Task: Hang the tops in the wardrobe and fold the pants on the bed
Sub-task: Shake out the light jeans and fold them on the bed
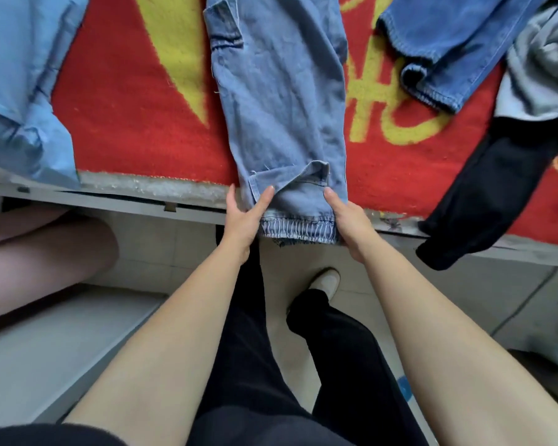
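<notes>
At the far left a light blue top [20, 91] lies spread on the bed [126, 123], not yet hung. In the middle, the light denim pants [281, 101] lie lengthwise on the red and yellow cover, their elasticated end [298, 230] hanging just over the near edge of the bed. The left grip [244, 220] holds the left corner of that end, with one finger laid on top of the cloth, and the right grip [348, 225] is closed on the right corner, thumb on top. A small flap of cloth is turned up between them. Further right lie dark blue jeans [448, 37], unfolded and rumpled, then a grey garment [541, 69] in a heap, and a black garment [484, 194] drooping off the bed's edge. By my reading the task is at an early stage: the denim pants look straightened and ready for their first fold, no folded piece is in sight, and the other clothes have yet to be dealt with. The wardrobe is out of view.
</notes>
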The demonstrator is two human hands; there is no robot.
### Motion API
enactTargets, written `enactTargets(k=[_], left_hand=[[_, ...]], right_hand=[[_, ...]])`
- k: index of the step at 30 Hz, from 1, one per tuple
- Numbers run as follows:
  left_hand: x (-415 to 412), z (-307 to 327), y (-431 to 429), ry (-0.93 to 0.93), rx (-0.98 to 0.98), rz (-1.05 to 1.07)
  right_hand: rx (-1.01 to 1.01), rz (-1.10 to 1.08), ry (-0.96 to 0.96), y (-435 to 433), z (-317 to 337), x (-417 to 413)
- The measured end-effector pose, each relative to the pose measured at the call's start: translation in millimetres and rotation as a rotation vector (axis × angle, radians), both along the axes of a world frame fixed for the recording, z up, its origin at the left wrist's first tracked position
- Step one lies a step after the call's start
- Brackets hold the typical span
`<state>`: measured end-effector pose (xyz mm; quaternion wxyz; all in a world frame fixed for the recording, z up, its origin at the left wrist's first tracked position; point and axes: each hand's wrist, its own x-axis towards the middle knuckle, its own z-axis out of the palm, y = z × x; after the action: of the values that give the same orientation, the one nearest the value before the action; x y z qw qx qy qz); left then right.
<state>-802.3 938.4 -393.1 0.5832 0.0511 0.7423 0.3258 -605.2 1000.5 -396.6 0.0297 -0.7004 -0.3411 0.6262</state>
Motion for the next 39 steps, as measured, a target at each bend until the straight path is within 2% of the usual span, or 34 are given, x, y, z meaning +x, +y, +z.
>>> enactTargets(k=[2, 3, 6, 9, 14, 17, 20, 25, 28, 30, 31, 33, 35, 36, 39], left_hand=[[3, 12, -12, -0.228, 0.016, 0.082], [8, 18, -20, -0.278, 0.027, 0.103], [25, 40, -40, -0.18, -0.063, 0.077], [40, 60, -55, -0.031, -0.301, 0.048], [51, 88, -60, -0.122, -0.42, 0.044], [37, 102, -33, -0.208, -0.336, 0.112], [12, 113, 14, -0.258, -0.203, 0.155], [-33, 115, 112, -0.188, -0.07, 0.164], [-54, 95, 162, -0.157, 0.092, 0.212], [-62, 77, 179, -0.017, 0.158, 0.06], [-66, 68, 182, 0.095, 0.168, -0.112], [-73, 52, 179, 0.344, 0.147, -0.635], [-82, 42, 178, 0.539, 0.148, -1.093], [-83, 40, 175, 0.583, 0.167, -1.22], [-81, 34, 169, 0.624, 0.103, -1.405]], right_hand=[[-0.008, -0.03, 0.01, -5, 10, 4], [-0.025, -0.036, 0.015, -9, 18, 7], [-0.117, -0.006, -0.031, -30, 42, 25], [-0.254, -0.037, -0.034, -55, 60, 44], [-0.331, -0.111, -0.019, -60, 90, 57], [-0.246, -0.173, 0.029, -23, 110, 50], [-0.13, -0.326, 0.181, 29, 128, 30], [-0.004, -0.402, 0.214, 123, 134, -26], [0.084, -0.51, 0.331, 170, 119, -57], [0.136, -0.465, 0.335, 186, 99, -70], [0.171, -0.325, 0.241, 189, 88, -74], [0.284, 0.176, -0.07, 187, 67, -76], [0.382, 0.621, -0.274, 182, 49, -74], [0.406, 0.735, -0.322, 177, 44, -71], [0.437, 0.851, -0.461, 174, 28, -72]])
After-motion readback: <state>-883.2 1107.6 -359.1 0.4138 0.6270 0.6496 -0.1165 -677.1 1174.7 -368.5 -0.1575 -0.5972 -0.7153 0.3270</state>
